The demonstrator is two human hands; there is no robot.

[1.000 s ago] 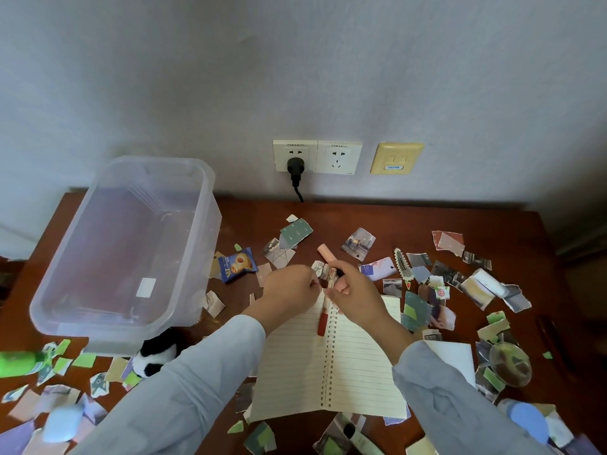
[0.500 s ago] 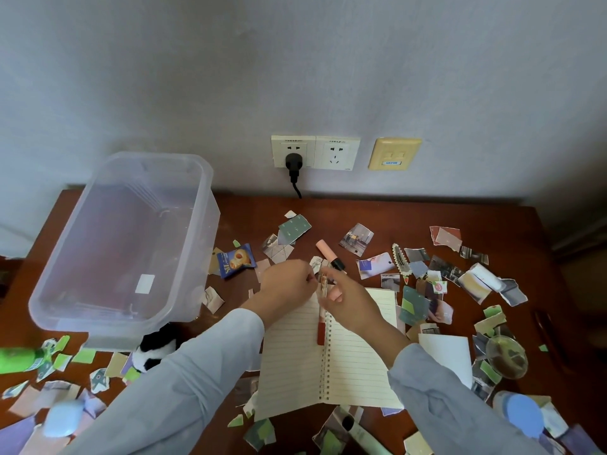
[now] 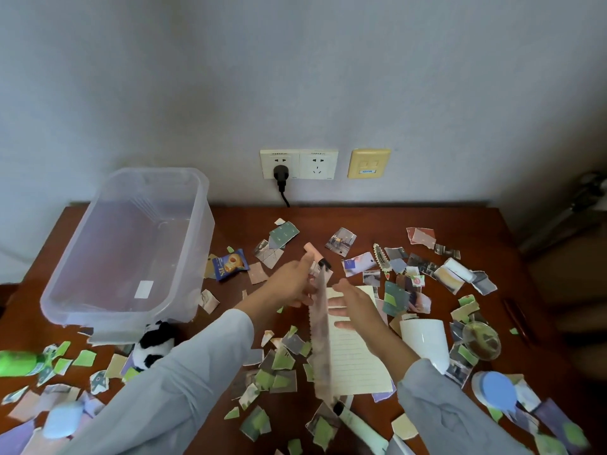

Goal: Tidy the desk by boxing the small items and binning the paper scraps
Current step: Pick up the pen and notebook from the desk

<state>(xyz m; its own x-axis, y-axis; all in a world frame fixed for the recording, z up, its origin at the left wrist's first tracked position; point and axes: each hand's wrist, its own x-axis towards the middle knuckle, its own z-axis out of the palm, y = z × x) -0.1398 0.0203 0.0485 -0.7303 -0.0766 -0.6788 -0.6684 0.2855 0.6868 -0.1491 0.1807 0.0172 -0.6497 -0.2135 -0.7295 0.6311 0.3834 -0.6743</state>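
Dark wood of the desk (image 3: 361, 221) is littered with paper scraps (image 3: 279, 359) below a grey wall. At the left edge of the frame a green object (image 3: 13, 362) is cut off and cannot be identified. The clear plastic box (image 3: 128, 244) is seen at the desk's upper left, a panda toy (image 3: 154, 346) just beside its near corner. At centre the left hand (image 3: 289, 284) is met by a raised leaf of the notebook (image 3: 354, 353), blurred and edge-on; whether it is gripped cannot be told. A pink highlighter (image 3: 312, 251) is half hidden behind that hand. The right hand (image 3: 354, 307) is held over the lined page, fingers straight. At lower right a blue round item (image 3: 496, 389) is blurred.
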